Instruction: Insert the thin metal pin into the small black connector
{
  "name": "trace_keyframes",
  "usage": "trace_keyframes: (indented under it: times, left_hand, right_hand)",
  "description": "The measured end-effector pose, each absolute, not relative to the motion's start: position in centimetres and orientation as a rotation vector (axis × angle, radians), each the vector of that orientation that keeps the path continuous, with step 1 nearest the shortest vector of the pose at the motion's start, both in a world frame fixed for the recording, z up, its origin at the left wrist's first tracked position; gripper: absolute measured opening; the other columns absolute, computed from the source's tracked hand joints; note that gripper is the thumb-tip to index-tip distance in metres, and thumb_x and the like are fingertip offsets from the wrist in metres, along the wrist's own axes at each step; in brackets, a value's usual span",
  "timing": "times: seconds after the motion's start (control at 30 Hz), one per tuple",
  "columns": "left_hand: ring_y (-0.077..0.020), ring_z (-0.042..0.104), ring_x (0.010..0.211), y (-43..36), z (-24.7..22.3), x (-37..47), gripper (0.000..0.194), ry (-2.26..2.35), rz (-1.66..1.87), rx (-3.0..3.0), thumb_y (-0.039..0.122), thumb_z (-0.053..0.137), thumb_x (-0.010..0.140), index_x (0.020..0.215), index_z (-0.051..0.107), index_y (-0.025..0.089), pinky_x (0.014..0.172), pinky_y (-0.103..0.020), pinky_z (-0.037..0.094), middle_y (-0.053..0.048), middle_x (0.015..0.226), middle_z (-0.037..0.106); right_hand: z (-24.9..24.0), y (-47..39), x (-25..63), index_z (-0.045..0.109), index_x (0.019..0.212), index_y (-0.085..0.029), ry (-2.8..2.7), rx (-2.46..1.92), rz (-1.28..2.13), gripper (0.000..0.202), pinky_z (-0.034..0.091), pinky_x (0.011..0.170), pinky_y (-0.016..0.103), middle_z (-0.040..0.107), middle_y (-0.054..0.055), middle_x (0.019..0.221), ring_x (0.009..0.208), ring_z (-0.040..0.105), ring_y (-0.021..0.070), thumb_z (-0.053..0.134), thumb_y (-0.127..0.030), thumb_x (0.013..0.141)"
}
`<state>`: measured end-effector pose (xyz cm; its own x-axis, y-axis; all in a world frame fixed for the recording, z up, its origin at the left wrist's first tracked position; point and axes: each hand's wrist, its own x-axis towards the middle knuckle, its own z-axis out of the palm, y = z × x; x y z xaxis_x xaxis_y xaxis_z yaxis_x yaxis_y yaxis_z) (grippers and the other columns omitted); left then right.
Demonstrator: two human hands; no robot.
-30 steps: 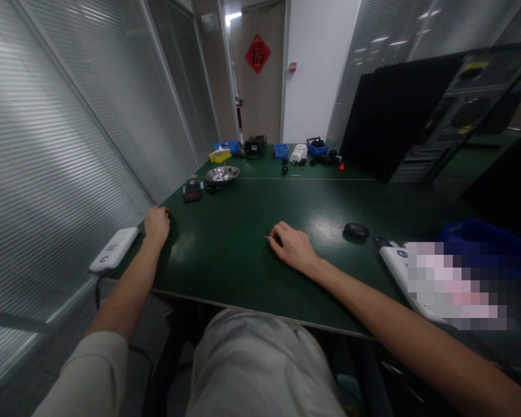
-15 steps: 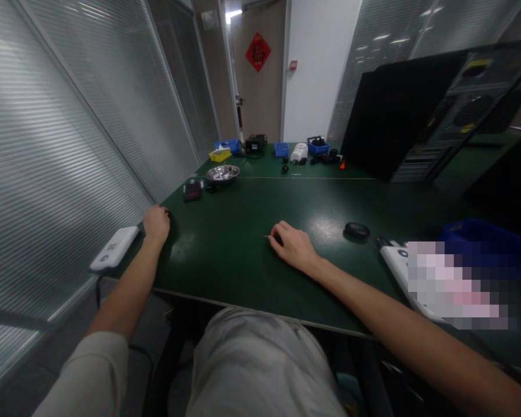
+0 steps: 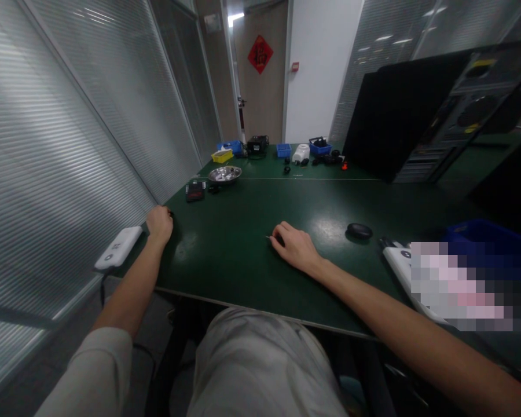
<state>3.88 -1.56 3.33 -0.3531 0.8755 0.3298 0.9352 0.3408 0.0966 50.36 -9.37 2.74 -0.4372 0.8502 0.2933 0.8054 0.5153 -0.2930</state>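
Note:
My right hand (image 3: pixel 296 248) rests on the green tabletop (image 3: pixel 226 255), its fingers curled in towards the thumb. A small thin pale tip (image 3: pixel 268 237) pokes out by the fingertips; what it belongs to is too small to name. Near the table's left edge lies my left hand (image 3: pixel 159 223), closed, with something small and dark showing at its fingers, hidden for the most part. A white flat device (image 3: pixel 118 248) with a cable is close to my left wrist. To the right of my right hand sits a black oval object (image 3: pixel 359 231), like a computer mouse.
Towards the back are a metal dish (image 3: pixel 224 174), a dark box (image 3: pixel 195 191), a yellow tray (image 3: pixel 222 156), blue bins (image 3: pixel 283 150) and a white device (image 3: pixel 301 153). On the right stand a computer case (image 3: pixel 469 113), a blue bin (image 3: pixel 486 243) and a white device (image 3: pixel 410 278).
The whole view has shifted slightly, so everything sits a little further right. Both hands keep their places on the table.

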Motion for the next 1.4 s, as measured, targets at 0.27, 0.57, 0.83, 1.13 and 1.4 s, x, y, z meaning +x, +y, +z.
trace_keyframes:
  times: [0.27,0.57,0.83,1.13,1.4]
  left_hand:
    - [-0.0271,0.059,0.106,-4.2,5.4,13.9,0.035,-1.838,-0.536,-2.219,0.03,0.046,0.102,0.111,0.077,0.019,0.094,-0.04,0.043,-0.011,0.116,0.071]
    - [-0.0213,0.059,0.097,-10.9,5.0,28.0,0.018,-1.351,-0.54,-2.843,0.023,0.056,0.1,0.099,0.074,0.021,0.088,-0.037,0.046,-0.005,0.101,0.069]
    - [-0.0244,0.059,0.118,-12.7,3.8,27.9,0.032,-1.709,-0.965,-2.824,0.024,0.067,0.093,0.125,0.065,0.026,0.104,-0.04,0.048,-0.008,0.131,0.062]
    - [-0.0213,0.065,0.097,-15.5,1.8,28.5,0.023,-1.921,-1.204,-2.71,0.02,0.058,0.096,0.111,0.075,0.025,0.087,-0.034,0.051,-0.006,0.109,0.072]
    - [-0.0181,0.064,0.084,-15.4,2.0,28.5,0.02,-1.989,-1.281,-2.691,0.024,0.063,0.094,0.109,0.076,0.023,0.08,-0.031,0.05,-0.005,0.097,0.072]
  right_hand:
    - [2.5,-9.2,50.3,0.06,0.104,-0.023,-2.36,-1.385,0.142,0.02,0.034,0.063,0.028,0.063,0.004,0.107,0.078,0.062,0.0161,0.049,-0.039,0.104]
    - [2.6,-9.6,50.3,0.062,0.102,-0.023,-2.32,-1.383,0.132,0.021,0.033,0.064,0.028,0.064,0.003,0.104,0.078,0.06,0.0159,0.051,-0.041,0.103]
    - [3.5,-10.2,50.8,0.063,0.101,-0.022,-2.375,-1.351,0.166,0.019,0.033,0.064,0.028,0.065,0.003,0.102,0.076,0.06,0.0156,0.054,-0.04,0.1]
    - [3.8,-10.9,51.1,0.064,0.098,-0.022,-2.505,-1.167,0.19,0.017,0.033,0.067,0.028,0.065,0.001,0.099,0.078,0.059,0.015,0.055,-0.036,0.099]
    - [3.8,-11.3,50.8,0.063,0.099,-0.022,-2.537,-1.136,0.181,0.017,0.032,0.065,0.028,0.064,0.002,0.098,0.077,0.058,0.0147,0.053,-0.036,0.1]
